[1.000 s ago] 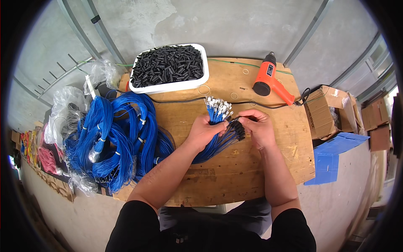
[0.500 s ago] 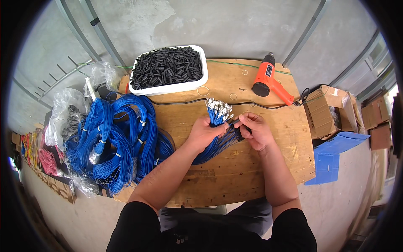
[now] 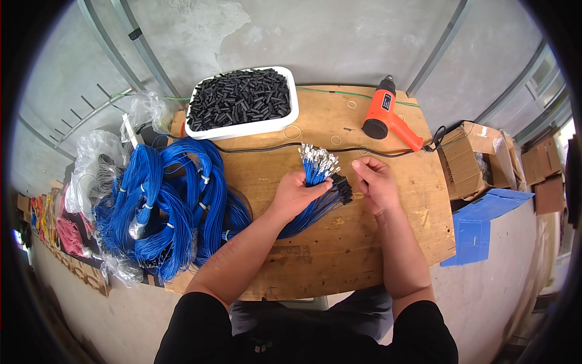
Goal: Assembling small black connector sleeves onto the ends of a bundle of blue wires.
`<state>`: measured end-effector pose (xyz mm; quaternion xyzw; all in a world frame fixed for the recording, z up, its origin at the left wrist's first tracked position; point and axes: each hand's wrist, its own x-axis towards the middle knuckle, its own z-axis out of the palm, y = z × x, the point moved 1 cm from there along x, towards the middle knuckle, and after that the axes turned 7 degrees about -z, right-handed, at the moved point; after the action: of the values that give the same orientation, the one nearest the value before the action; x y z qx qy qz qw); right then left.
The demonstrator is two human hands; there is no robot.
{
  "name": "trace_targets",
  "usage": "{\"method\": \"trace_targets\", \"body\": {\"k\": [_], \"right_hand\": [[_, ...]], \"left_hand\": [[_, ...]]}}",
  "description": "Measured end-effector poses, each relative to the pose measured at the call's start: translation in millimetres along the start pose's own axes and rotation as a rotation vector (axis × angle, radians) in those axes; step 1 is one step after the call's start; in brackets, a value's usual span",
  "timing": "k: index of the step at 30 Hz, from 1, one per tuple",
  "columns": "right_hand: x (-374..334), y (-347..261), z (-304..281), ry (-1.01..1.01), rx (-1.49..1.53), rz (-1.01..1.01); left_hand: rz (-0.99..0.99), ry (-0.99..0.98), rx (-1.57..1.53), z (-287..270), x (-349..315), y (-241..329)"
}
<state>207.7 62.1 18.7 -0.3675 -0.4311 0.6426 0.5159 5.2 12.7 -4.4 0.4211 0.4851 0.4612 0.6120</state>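
Note:
My left hand is closed round a bundle of thin blue wires, whose white and silvery terminal ends fan out above the thumb. Just right of that bundle, several wire ends carry black sleeves and rest close to the tabletop. My right hand is a little to the right of these, apart from the wires. Its fingers are curled in with thumb and forefinger close together; what they hold, if anything, cannot be made out. Loose black sleeves fill a white tub at the back.
Large coils of blue wire cover the table's left side. An orange heat gun lies at the back right, and a black cable crosses the wooden table. Cardboard boxes stand beyond the right edge.
My right hand has drawn back to the right from the wire it was pinching by its black sleeve. The left hand keeps hold of the bundle, and the sleeved ends now show between the hands.

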Motion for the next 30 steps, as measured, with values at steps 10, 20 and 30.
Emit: {"method": "trace_targets", "body": {"k": [10,20,30], "right_hand": [[-8,-2,11,-0.086,-0.217,-0.023],[-12,-3,19,-0.142,-0.225,-0.008],[5,0,-5,-0.002,0.384,0.183]], "left_hand": [[0.013,-0.057,0.079,-2,-1,-1],[0.005,-0.086,-0.117,-2,1,-2],[-0.016,0.010,-0.105,-4,5,-6]]}}
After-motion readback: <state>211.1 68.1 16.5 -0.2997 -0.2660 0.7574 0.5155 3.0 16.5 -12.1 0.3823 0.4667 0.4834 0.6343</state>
